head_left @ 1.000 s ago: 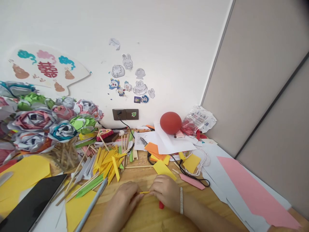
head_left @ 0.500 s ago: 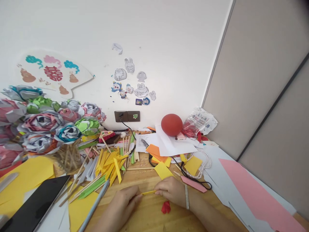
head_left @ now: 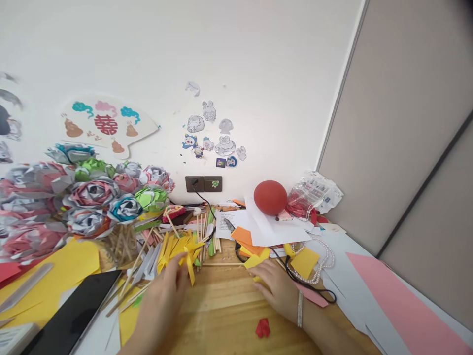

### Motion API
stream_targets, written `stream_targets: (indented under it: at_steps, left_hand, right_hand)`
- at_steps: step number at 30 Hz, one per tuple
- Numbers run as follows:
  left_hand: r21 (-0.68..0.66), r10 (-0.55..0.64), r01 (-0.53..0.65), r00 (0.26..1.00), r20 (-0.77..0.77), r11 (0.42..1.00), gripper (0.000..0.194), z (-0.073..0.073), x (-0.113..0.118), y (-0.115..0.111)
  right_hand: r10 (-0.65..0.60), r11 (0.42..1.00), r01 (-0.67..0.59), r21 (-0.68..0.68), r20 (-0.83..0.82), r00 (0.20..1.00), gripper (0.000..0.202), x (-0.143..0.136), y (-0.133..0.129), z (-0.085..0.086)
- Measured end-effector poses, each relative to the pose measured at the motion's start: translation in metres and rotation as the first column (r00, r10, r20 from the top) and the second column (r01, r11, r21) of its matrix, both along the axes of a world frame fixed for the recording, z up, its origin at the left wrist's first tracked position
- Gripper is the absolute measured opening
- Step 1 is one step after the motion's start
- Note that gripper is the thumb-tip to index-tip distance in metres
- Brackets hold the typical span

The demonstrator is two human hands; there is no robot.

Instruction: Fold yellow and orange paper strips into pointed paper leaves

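Note:
My left hand (head_left: pixel 168 291) is at the pile of folded yellow paper strips (head_left: pixel 175 249). Its fingertips are by one upright strip (head_left: pixel 189 266), and whether they grip it is unclear. My right hand (head_left: pixel 271 283), with a bracelet at the wrist, lies palm down with fingers spread over a yellow paper square (head_left: pixel 257 258), partly covering it. A small crumpled red paper piece (head_left: pixel 262 328) rests on the wooden table (head_left: pixel 218 315) below my right hand.
Paper flowers (head_left: pixel 92 197) and a black phone (head_left: pixel 74 310) are on the left. Wooden sticks (head_left: pixel 201 227) stand behind the strips. Farther back sits a red balloon (head_left: pixel 270 197) on white paper. A pearl string (head_left: pixel 325 261), black cord and pink sheet (head_left: pixel 399 301) are at right.
My hands have moved apart, and the yellow strip is no longer held between them. The left went to the strip pile, the right opened over the yellow square. The view has shifted left.

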State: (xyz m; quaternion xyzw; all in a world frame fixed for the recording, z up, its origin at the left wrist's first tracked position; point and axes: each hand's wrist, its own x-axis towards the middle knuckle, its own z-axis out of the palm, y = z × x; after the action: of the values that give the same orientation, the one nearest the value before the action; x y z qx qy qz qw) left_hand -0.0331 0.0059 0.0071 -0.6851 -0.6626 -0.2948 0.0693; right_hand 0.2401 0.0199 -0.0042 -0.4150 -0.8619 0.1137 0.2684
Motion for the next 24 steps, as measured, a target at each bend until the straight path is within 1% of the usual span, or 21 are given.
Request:
stream_targets:
  at_steps: [1,2,3,4,6,8,9,12,15,16,17,18,19,20,21,23,24]
  left_hand:
    - [0.06,0.097,-0.091,0.991,-0.092,0.994,0.038,0.002,-0.005,0.003]
    - [0.103,0.146,-0.129,0.974,-0.173,0.986,0.041,0.004,-0.009,0.006]
    - [0.099,0.183,-0.163,0.952,-0.246,0.982,0.043,0.006,-0.011,0.008]
    - [0.069,0.197,-0.184,0.93,-0.311,0.98,0.043,0.007,-0.012,0.008]
    - [-0.057,0.161,-0.199,0.904,-0.397,0.978,0.04,0.007,-0.012,0.007]
    - [-0.176,0.087,-0.18,0.895,-0.437,0.968,0.037,0.005,-0.011,0.005]
    - [-0.208,0.054,-0.163,0.893,-0.447,0.964,0.036,0.003,-0.012,0.004]
    - [-0.206,0.033,-0.142,0.888,-0.458,0.968,0.039,0.0,-0.015,0.005]
    - [-0.163,0.035,-0.115,0.903,-0.428,0.98,0.039,0.0,-0.013,0.007]
    - [-0.163,-0.006,-0.069,0.908,-0.418,0.984,0.038,0.0,-0.011,0.007]
    - [-0.171,-0.079,0.008,0.908,-0.411,0.985,0.037,0.0,-0.008,0.006]
    - [-0.181,-0.177,0.11,0.895,-0.409,0.977,0.037,0.0,-0.004,0.004]
    - [-0.19,-0.291,0.232,0.863,-0.413,0.954,0.038,-0.001,0.001,0.002]
    - [-0.188,-0.395,0.348,0.816,-0.421,0.919,0.039,-0.003,0.006,-0.001]
    - [-0.171,-0.474,0.446,0.764,-0.438,0.878,0.039,-0.005,0.011,-0.003]
    - [-0.116,-0.562,0.586,0.674,-0.48,0.802,0.037,-0.012,0.021,-0.007]
    - [-0.064,-0.581,0.641,0.643,-0.499,0.765,0.036,-0.016,0.026,-0.008]
  right_hand:
    - [-0.047,0.999,0.046,0.026,0.033,0.998,0.03,0.0,0.001,0.001]
    - [-0.097,0.995,0.094,0.042,0.066,0.993,0.034,0.0,0.001,0.001]
    - [-0.143,0.989,0.139,0.049,0.101,0.985,0.038,0.0,0.002,0.001]
    - [-0.179,0.984,0.174,0.047,0.136,0.974,0.042,0.0,0.002,0.0]
    - [-0.22,0.976,0.217,0.035,0.194,0.956,0.042,0.0,0.002,-0.002]
    - [-0.226,0.974,0.227,0.021,0.226,0.948,0.036,-0.001,0.003,-0.005]
    - [-0.221,0.975,0.223,0.017,0.233,0.947,0.033,-0.001,0.003,-0.006]
    - [-0.205,0.978,0.209,0.01,0.247,0.947,0.025,-0.002,0.005,-0.009]
    - [-0.18,0.982,0.188,-0.011,0.241,0.954,0.026,-0.003,0.006,-0.01]
    - [-0.16,0.985,0.17,-0.022,0.229,0.96,0.029,-0.003,0.006,-0.01]
    - [-0.135,0.989,0.145,-0.032,0.212,0.968,0.032,-0.004,0.005,-0.011]
    - [-0.102,0.993,0.112,-0.039,0.195,0.975,0.035,-0.005,0.004,-0.012]
    - [-0.065,0.996,0.073,-0.042,0.18,0.982,0.037,-0.007,0.004,-0.013]
    - [-0.024,0.999,0.031,-0.043,0.167,0.986,0.038,-0.009,0.002,-0.014]
    - [0.02,0.999,-0.014,-0.044,0.157,0.987,0.038,-0.011,0.001,-0.014]
    - [0.118,0.992,-0.112,-0.052,0.131,0.984,0.037,-0.016,-0.003,-0.015]
    - [0.172,0.984,-0.167,-0.058,0.113,0.979,0.037,-0.018,-0.005,-0.015]
